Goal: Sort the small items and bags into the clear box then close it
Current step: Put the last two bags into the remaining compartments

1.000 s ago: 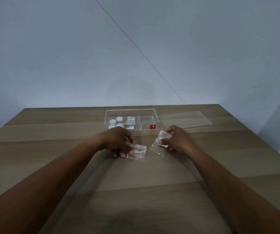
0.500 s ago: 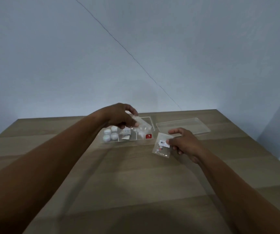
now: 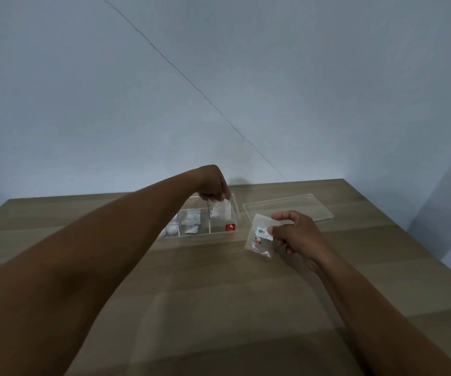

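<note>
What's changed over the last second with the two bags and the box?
The left hand lifted its clear bag off the table and lowered it into the clear box's right compartment, still pinched. The right hand raised the labelled bag. The lid stayed put.

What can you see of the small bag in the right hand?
The small clear plastic bag is flat, roughly rectangular and see-through, with a white barcode label near its middle and a few tiny pieces, some red, gathered toward its lower end. The right hand pinches its right edge between thumb and fingers, holding it tilted above the wooden table, in front of the lid and right of the clear box. Nothing else touches it.
</note>
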The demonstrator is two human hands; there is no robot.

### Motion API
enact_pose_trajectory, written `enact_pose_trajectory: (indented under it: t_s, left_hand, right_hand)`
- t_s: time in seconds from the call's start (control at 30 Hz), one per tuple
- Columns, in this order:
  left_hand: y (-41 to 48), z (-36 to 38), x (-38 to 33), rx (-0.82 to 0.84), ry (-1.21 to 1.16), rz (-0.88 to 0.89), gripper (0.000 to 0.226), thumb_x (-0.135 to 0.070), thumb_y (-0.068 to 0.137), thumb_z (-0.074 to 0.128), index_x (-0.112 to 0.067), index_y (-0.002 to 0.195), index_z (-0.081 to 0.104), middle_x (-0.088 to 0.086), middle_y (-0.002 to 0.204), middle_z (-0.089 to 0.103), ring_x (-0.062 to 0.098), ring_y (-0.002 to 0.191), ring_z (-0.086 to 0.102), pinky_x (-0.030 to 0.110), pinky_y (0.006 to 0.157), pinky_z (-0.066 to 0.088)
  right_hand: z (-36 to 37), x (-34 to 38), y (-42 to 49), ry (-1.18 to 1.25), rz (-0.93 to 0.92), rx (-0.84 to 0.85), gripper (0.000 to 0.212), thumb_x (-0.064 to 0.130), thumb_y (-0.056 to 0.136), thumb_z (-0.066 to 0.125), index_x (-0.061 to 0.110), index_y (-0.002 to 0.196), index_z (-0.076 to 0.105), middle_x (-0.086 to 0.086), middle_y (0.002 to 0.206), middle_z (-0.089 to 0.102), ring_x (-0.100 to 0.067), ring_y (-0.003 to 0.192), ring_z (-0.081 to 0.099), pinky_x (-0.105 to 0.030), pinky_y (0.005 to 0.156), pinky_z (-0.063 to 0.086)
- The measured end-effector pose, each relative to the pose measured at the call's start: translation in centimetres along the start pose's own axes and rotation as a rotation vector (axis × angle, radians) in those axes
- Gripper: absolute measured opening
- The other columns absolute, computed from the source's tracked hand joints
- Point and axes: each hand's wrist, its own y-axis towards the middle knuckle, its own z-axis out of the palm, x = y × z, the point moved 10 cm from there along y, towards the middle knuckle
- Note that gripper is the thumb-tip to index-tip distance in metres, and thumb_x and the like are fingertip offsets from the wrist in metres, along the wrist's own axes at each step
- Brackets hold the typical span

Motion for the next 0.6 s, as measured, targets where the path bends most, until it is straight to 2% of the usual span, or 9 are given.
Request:
enact_pose_trajectory:
  t_s: [0.1,0.23,0.3,0.43,0.53,0.6]
  left_hand:
    - [0.5,0.6,-0.5,-0.015,0.155,0.023,0.025,-0.008,0.074,0.079,-0.014,0.098,0.077,-0.004,0.082,0.07,0.012,0.08,0.062,0.021,0.062,0.047]
    - [1.2,1.1,-0.1,-0.091,0.261,0.051,0.026,-0.014,0.067,0.085,-0.018,0.091,0.077,-0.003,0.095,0.073,0.012,0.091,0.063,0.027,0.076,0.047]
    - [1.2,1.0,0.3,-0.142,0.299,0.055,0.029,-0.021,0.065,0.086,-0.022,0.092,0.075,-0.005,0.092,0.071,0.013,0.089,0.063,0.029,0.074,0.048]
    - [0.4,-1.0,0.2,-0.321,0.342,0.126,0.03,-0.029,0.068,0.083,-0.029,0.097,0.073,-0.009,0.091,0.06,0.012,0.086,0.059,0.028,0.066,0.04]
    - [-0.8,-3.9,1.1,-0.45,0.263,0.133,0.021,-0.033,0.071,0.08,-0.031,0.091,0.074,-0.007,0.094,0.067,0.011,0.083,0.056,0.029,0.07,0.044]
    - [-1.3,-5.2,2.9,-0.464,0.209,0.083,0.023,-0.033,0.072,0.079,-0.031,0.093,0.074,-0.005,0.098,0.071,0.013,0.087,0.059,0.031,0.077,0.049]
  right_hand:
    - [-0.4,0.2,0.6,0.022,-0.012,-0.027,0.026,0.005,0.077,0.071,0.019,0.096,0.062,-0.005,0.068,0.067,-0.008,0.046,0.056,-0.021,0.037,0.04]
    - [-0.6,1.1,1.6,0.081,-0.055,-0.042,0.026,0.004,0.074,0.074,0.017,0.093,0.061,-0.005,0.072,0.071,-0.007,0.047,0.064,-0.019,0.034,0.04]
    - [-0.6,1.8,2.4,0.102,-0.065,-0.045,0.026,0.004,0.073,0.076,0.013,0.093,0.061,-0.007,0.074,0.072,-0.009,0.049,0.066,-0.019,0.033,0.04]
    - [0.0,3.5,4.5,0.114,-0.075,-0.027,0.023,0.005,0.073,0.075,0.008,0.093,0.063,-0.01,0.071,0.072,-0.011,0.049,0.065,-0.02,0.034,0.04]
    - [1.2,5.2,6.2,0.087,-0.072,-0.01,0.02,0.004,0.077,0.072,0.008,0.095,0.065,-0.009,0.069,0.069,-0.012,0.049,0.064,-0.02,0.036,0.04]
    - [1.9,6.3,7.4,0.058,-0.074,-0.01,0.019,0.003,0.08,0.069,0.006,0.099,0.065,-0.01,0.069,0.067,-0.014,0.049,0.064,-0.02,0.037,0.04]
